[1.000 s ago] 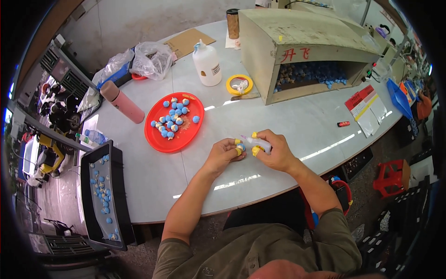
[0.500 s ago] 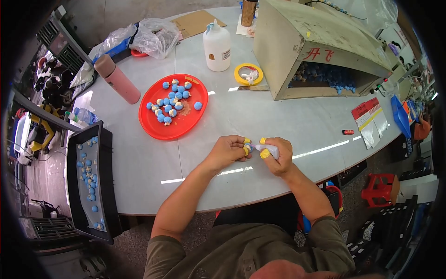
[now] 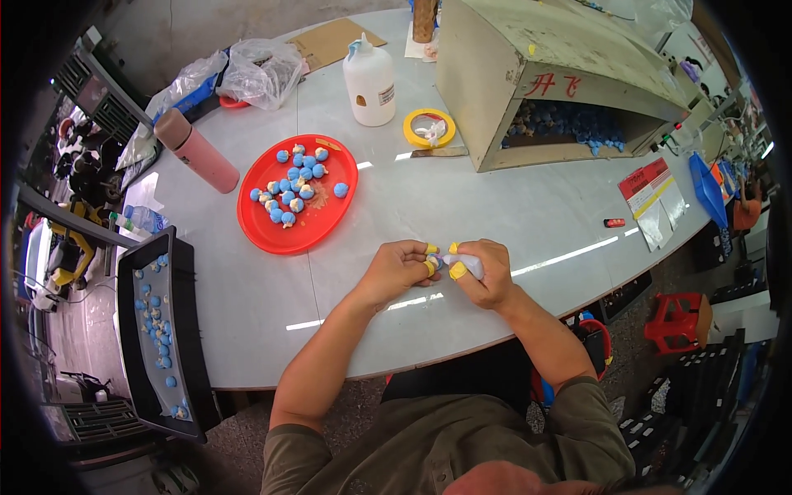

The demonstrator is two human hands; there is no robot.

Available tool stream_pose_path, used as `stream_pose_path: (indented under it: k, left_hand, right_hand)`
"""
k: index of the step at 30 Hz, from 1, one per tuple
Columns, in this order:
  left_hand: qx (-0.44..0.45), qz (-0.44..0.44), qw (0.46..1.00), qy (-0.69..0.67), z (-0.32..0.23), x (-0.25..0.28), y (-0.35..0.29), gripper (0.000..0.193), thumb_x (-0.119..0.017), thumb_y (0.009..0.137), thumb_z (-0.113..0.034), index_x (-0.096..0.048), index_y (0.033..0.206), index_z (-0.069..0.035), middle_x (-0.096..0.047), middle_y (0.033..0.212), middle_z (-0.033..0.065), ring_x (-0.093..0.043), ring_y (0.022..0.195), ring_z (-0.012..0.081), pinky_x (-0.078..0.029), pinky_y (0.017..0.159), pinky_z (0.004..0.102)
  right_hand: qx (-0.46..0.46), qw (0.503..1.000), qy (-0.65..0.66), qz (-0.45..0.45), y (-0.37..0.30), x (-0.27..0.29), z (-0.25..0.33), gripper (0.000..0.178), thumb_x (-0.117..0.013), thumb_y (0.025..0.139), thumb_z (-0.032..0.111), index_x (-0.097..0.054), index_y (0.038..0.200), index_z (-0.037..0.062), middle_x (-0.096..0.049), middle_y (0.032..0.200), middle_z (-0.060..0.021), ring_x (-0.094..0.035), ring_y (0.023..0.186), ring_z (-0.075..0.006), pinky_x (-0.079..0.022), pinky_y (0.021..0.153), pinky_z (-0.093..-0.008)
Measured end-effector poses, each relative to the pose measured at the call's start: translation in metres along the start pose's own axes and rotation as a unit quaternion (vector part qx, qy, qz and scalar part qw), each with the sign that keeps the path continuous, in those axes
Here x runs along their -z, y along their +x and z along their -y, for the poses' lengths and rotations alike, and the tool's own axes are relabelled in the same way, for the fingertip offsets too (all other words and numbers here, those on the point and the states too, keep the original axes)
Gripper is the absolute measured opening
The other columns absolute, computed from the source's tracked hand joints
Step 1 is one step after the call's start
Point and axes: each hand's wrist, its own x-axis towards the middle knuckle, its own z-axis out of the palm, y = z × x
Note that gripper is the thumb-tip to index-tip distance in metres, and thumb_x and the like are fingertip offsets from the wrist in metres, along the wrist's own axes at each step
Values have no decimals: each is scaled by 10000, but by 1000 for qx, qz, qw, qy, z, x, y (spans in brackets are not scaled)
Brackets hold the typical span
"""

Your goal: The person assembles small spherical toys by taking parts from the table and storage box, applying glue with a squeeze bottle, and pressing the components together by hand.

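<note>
Over the front of the table, my left hand [image 3: 391, 272] pinches a small blue ball [image 3: 435, 261] between yellow-wrapped fingertips. My right hand [image 3: 492, 276], also with yellow finger covers, is closed round a small whitish squeeze bottle [image 3: 468, 265]. The bottle's narrow nozzle points left and meets or nearly meets the ball; fingers partly hide the ball. Beyond my left hand lies a round red tray [image 3: 247, 226]. Several blue balls with cream-coloured tops [image 3: 288, 197] are grouped on it, and one blue ball [image 3: 341, 190] sits apart at its right.
On the left stand a pink flask [image 3: 206, 161] and a black bin [image 3: 195, 330] with more blue balls. Farther back are a white plastic bottle [image 3: 371, 87], a yellow tape roll [image 3: 409, 132] and a beige metal box [image 3: 470, 107] holding blue pieces. A red lighter [image 3: 614, 223] lies right.
The whole view has shifted slightly. My hands keep the same pose, with the nozzle still at the ball.
</note>
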Motion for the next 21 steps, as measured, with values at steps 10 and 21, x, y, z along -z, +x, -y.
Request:
stream_pose_path:
  k: [10,21]
  left_hand:
    - [4,-21,998,-60,-1,2,-1,281,-618,895,-55,-557,1137,74,-650,1019,122,-677,917,192,-552,764,246]
    - [8,-37,997,-71,-3,3,-1,283,-607,891,-41,-541,1147,59,-657,1017,117,-674,922,190,-549,776,242]
  right_hand:
    - [51,996,-77,2,1,1,5,192,-695,690,129,-608,830,31,-640,664,-77,-528,459,-219,-400,469,-308]
    - [93,989,-116,26,2,1,10,222,-704,687,131,-596,856,36,-603,630,-50,-544,471,-196,-366,451,-297]
